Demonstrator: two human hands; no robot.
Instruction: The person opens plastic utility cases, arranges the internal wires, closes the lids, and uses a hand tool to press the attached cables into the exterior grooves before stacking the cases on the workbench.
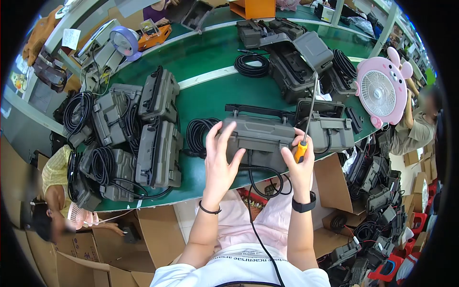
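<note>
A dark grey plastic case point(260, 131) with its lid down and a carry handle along its far side sits on the green table in front of me. My left hand point(221, 155) is at the case's left end, fingers spread, fingertips at the lid and thumb by the front. At the right end, my right hand point(302, 165) grips a screwdriver point(301, 150) with a yellow handle; its long metal shaft points up and away. Thumb and fingers of that hand also reach the case's edge. A black cable point(267, 191) loops down from the case's front.
Several similar cases point(155, 153) with coiled cables stand at the left. Another open case point(291, 67) lies beyond mine, near a pink fan point(382, 91). Cardboard boxes point(160, 234) stand below the table edge. One person point(57, 182) is at the left, another point(420, 119) at the right.
</note>
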